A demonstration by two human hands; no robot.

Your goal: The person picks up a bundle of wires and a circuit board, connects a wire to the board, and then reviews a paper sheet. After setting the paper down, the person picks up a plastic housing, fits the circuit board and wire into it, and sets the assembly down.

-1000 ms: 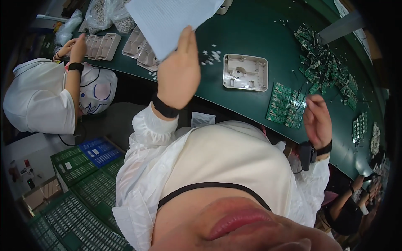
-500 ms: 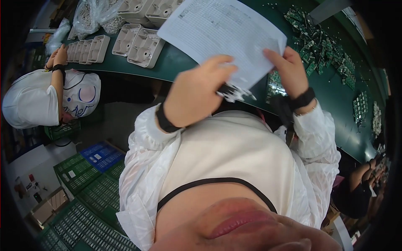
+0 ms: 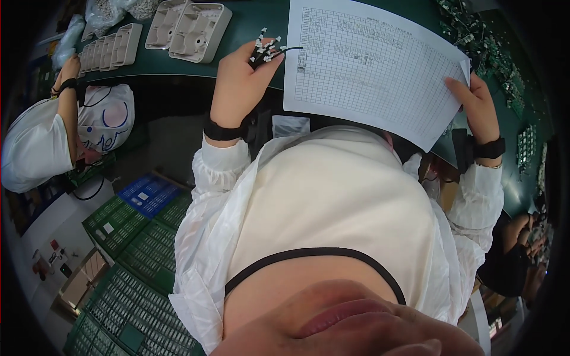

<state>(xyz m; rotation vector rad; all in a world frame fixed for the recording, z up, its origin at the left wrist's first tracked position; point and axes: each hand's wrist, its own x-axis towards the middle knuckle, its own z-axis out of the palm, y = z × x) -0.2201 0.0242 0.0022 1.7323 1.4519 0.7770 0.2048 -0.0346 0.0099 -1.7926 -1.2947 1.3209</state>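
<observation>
Where the printed sheet [image 3: 374, 65] hung nearest us, across the near edge of the green table [image 3: 255, 18], our right hand [image 3: 482, 110] clamped its right margin, thumb on the upper face, the other fingers partly hidden behind. We judged the sheet light, limp and easily creased; a hold at both side margins, clear of the print, suited it best. Beside the left margin, our left hand [image 3: 242, 83] was closed around a bundle of black leads [image 3: 257, 61] with white connectors [image 3: 257, 43]; one lead reached over the sheet's edge. We judged the leads light, flexible and apt to tangle or slide apart, the connectors more fragile; the grip belonged around the gathered bundle. Farther off lay pale plastic housings [image 3: 202, 35] at left and a heap of circuit boards [image 3: 497, 56] at right. Compared with half a second earlier, our left hand had come off the sheet, uncovering its lower left part, the connectors pointed away from us, and the sheet stood apart from the housings, which it had nearly met.
</observation>
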